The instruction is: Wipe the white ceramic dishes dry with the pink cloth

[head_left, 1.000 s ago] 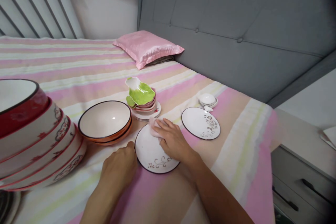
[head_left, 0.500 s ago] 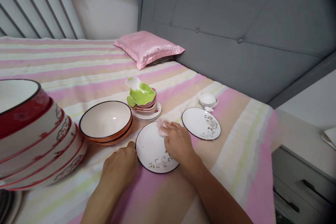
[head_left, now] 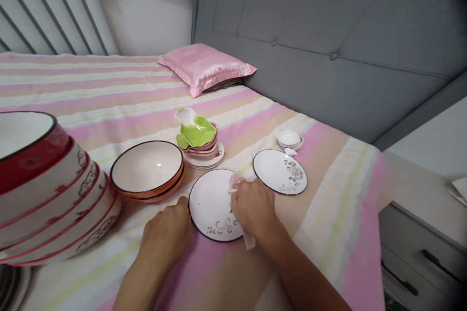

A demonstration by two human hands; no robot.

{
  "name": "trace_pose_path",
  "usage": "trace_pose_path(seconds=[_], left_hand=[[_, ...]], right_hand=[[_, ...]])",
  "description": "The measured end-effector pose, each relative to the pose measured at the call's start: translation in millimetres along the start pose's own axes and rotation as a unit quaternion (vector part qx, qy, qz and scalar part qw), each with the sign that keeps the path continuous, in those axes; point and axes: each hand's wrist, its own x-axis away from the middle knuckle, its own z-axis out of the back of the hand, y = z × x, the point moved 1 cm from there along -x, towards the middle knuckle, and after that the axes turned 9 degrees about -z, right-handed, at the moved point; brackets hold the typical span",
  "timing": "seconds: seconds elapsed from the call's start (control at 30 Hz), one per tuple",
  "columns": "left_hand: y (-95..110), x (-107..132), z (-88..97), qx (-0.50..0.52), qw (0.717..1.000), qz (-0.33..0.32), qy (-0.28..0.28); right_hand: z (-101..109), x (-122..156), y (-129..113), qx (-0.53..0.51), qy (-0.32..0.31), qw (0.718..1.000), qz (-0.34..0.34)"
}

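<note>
A white plate (head_left: 211, 199) with a dark rim and brown floral pattern lies on the striped bedspread. My left hand (head_left: 170, 226) is closed on its left edge. Over the plate's right side, my right hand (head_left: 255, 206) is bunched around a thin pale tissue (head_left: 237, 181), one end of which hangs below the palm near the rim. The hand covers part of the floral pattern. Just to the right lies a second matching plate (head_left: 273, 167), apart from the first.
Left stand a tall stack of red-and-white bowls (head_left: 54, 204) and orange bowls (head_left: 146, 167). Behind the plate are leaf-shaped green dishes (head_left: 199, 131) on small saucers (head_left: 206, 161). Small white dishes (head_left: 289, 138) sit beyond the second plate. A pink pillow (head_left: 207, 65) rests by the grey headboard (head_left: 310, 24).
My right hand has slid right and slightly toward me across the plate with the tissue, its fingers now more curled. My left hand and the plate have stayed put.
</note>
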Motion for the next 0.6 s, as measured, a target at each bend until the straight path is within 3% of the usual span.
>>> trace_pose_path(seconds=[0.27,0.6], left_hand=[[-0.1,-0.4,-0.7,0.003,1.000,-0.001,-0.001],[-0.8,-0.7,-1.0,-0.007,1.000,-0.002,-0.010]], right_hand=[[3.5,4.5,-3.7,0.008,-0.008,1.000,-0.011],[-0.3,1.1,-2.1,-0.060,-0.026,0.996,0.068]])
